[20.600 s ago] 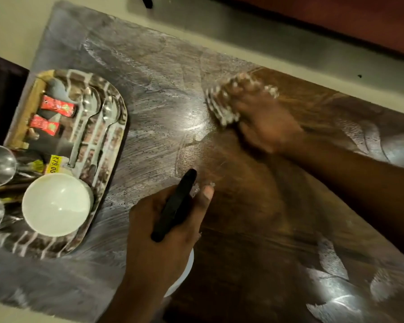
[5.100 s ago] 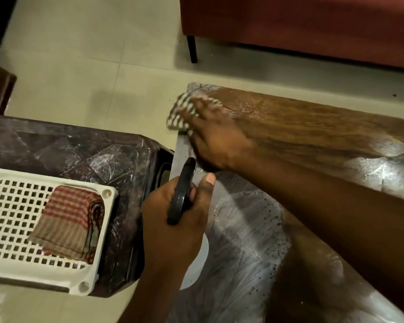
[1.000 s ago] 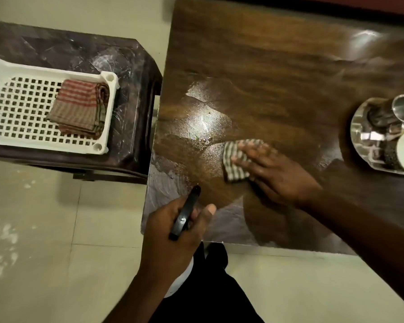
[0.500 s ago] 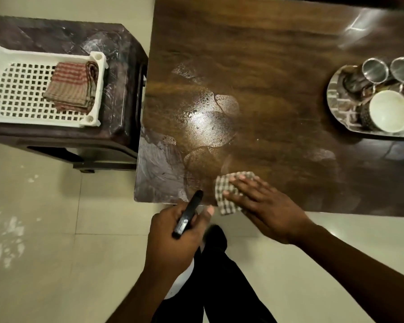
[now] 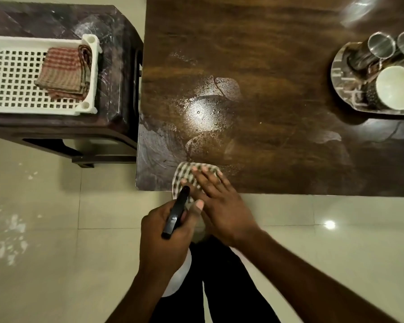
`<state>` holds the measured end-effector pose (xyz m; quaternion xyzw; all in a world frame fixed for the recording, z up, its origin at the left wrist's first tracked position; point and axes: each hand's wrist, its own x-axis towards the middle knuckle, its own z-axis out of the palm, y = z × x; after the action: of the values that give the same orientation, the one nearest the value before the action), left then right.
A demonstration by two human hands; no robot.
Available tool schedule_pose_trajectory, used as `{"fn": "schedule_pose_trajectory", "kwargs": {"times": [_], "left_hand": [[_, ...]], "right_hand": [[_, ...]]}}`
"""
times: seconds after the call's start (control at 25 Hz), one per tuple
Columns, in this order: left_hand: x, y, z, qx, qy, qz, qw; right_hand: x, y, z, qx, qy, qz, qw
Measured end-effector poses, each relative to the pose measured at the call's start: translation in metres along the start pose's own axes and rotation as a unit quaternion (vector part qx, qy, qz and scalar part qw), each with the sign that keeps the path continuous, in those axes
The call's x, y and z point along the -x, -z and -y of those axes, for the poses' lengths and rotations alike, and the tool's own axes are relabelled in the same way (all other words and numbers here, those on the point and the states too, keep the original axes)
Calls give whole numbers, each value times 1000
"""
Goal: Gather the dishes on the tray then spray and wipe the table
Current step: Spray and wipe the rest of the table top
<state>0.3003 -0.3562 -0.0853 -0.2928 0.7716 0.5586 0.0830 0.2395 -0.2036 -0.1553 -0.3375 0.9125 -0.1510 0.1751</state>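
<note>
Right hand point(image 5: 219, 206) lies flat on the checked cloth point(image 5: 184, 173), fingers straight and slightly spread, pressing it down. No pinch. The cloth sits at the 6 o'clock edge of the table point(image 5: 278, 66), near the 7 o'clock corner, and part of it hangs past the edge.

Left hand point(image 5: 163, 243) is curled round the spray bottle point(image 5: 175, 215), thumb up beside the black head. It is held off the table at 6 o'clock, just beside the right hand, with the nozzle over the cloth.

Tray point(image 5: 341, 73) at 3 o'clock carries the steel cups point(image 5: 380, 46) and a white bowl point(image 5: 394, 87), so the gathering looks done. Judged step: wiping, late stage. A wet patch point(image 5: 205, 113) with droplets in the table's left half, around 12 o'clock from the cloth, is not yet wiped.

Side stand point(image 5: 117, 54) at 9 o'clock holds a white basket point(image 5: 92, 73) with a folded striped towel point(image 5: 63, 73) in it.

Risks:
- The cloth may slip off the edge. It is held only by flat pressure and already overhangs.
- A trigger squeeze now would wet the right hand, since the nozzle is so close to it.
- If the droplets are skipped they will dry as marks.
- A long sweep toward 3 o'clock could knock the tray, and the upright cups look tippy.
- A push toward 6 o'clock could drip liquid onto the floor.
</note>
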Motion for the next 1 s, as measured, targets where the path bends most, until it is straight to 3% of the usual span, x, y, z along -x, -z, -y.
{"fn": "schedule_pose_trajectory", "kwargs": {"times": [0.04,0.08,0.12,0.2,0.28,0.36,0.44,0.52,0.6,0.64,0.68,0.72,0.8,0.88,0.96,1.0], "left_hand": [[-1,6,4,-6,-5,-7,1000],[-1,11,7,-6,-4,-10,1000],[-1,16,9,-1,-1,-11,1000],[-2,26,14,13,3,-5,1000],[-3,35,17,25,9,-2,1000],[-8,43,21,36,16,-15,999],[-14,50,21,29,21,-39,999],[-21,56,20,17,13,-62,998],[-27,62,19,5,8,-72,997],[-30,64,20,11,9,-71,997],[-32,66,21,19,12,-67,998],[-34,68,22,21,15,-60,998],[-33,71,24,17,18,-44,999],[-30,73,23,37,12,-26,999],[-29,75,24,50,5,-27,998],[-30,76,25,45,1,-32,998]], "right_hand": [[-4,13,-24,43,81,17,996],[-9,25,-49,76,95,14,992],[-16,34,-73,87,52,-11,995],[-33,52,-106,31,-154,-96,983],[-56,54,-103,-47,-333,-178,925],[-80,42,-61,-72,-390,-191,898],[-83,21,-4,-32,-273,-123,954],[-70,2,33,16,-28,-1,999],[-69,0,22,65,202,77,974],[-78,10,5,83,253,85,960],[-90,22,-13,96,245,80,961],[-105,34,-30,95,192,62,975],[-144,60,-61,49,6,-13,999],[-189,77,-76,-13,-162,-96,982],[-222,77,-62,-36,-242,-129,961],[-226,72,-45,-35,-228,-117,966]]}}
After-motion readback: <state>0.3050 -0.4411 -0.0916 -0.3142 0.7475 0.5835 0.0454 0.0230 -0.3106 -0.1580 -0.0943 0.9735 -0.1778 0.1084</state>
